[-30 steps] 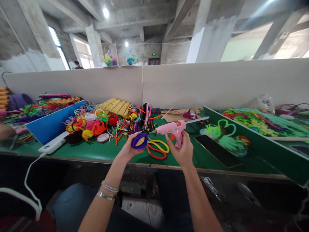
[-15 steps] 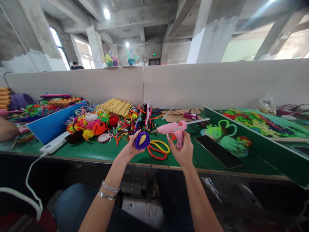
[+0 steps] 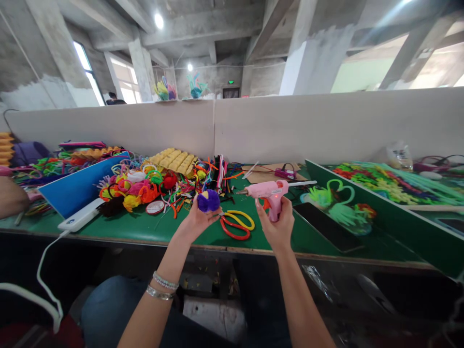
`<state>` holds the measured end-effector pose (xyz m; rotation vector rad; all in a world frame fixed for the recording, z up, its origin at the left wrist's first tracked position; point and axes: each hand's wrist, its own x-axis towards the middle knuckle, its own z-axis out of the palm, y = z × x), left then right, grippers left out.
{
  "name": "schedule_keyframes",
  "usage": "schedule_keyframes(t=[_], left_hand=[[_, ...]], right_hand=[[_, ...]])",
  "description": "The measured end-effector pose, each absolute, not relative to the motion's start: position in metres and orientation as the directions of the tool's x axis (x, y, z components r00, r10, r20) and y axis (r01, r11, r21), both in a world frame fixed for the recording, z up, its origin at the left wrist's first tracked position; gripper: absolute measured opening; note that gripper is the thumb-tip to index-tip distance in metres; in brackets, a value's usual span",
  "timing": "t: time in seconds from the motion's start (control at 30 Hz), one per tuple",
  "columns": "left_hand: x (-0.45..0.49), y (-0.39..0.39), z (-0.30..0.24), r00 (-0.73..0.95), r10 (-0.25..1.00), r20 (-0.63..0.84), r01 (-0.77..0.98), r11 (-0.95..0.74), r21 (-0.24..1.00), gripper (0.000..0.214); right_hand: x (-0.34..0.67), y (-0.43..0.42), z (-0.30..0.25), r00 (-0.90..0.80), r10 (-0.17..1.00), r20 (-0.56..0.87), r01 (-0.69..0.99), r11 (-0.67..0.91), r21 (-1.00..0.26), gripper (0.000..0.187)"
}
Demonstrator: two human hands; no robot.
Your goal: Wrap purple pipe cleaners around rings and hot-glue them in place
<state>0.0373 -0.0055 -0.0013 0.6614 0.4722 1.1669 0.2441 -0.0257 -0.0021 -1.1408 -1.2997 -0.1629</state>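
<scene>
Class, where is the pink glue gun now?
In the head view, the pink glue gun is right of centre, in the right hand, its nozzle toward the purple fuzzy ball.

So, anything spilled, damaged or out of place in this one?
Nothing looks clearly damaged. The oddest spots are the loose coloured strips strewn untidily before the bumpy yellow tray, and small yellow scraps below the green table, perhaps fallen from it.
</scene>
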Motion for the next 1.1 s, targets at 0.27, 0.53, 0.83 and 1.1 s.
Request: schedule_keyframes(t=[0.27, 0.53, 0.83, 1.1], left_hand=[[0.038, -0.007, 0.005, 0.3, 0.95, -0.091, -0.707, 0.285, 0.647, 0.058], [0.036, -0.005, -0.007, 0.27, 0.962, 0.029, -0.725, 0.184, 0.664, 0.045], [0.038, -0.01, -0.01, 0.258, 0.954, 0.151, -0.696, 0.075, 0.714, 0.038], [0.045, -0.014, 0.005, -0.205, 0.878, 0.433, -0.088, -0.457, 0.885, 0.055]], right_hand=[[0.244, -0.024, -0.005, 0.326, 0.488, 0.809, 0.67, 0.484, -0.562, 0.037], [0.245, -0.023, -0.007, 0.32, 0.498, 0.806, 0.667, 0.486, -0.565, 0.038], [0.244, -0.025, -0.005, 0.317, 0.5, 0.806, 0.671, 0.483, -0.563, 0.039], [0.242, -0.025, -0.006, 0.218, 0.492, 0.843, 0.75, 0.469, -0.467, 0.039]])
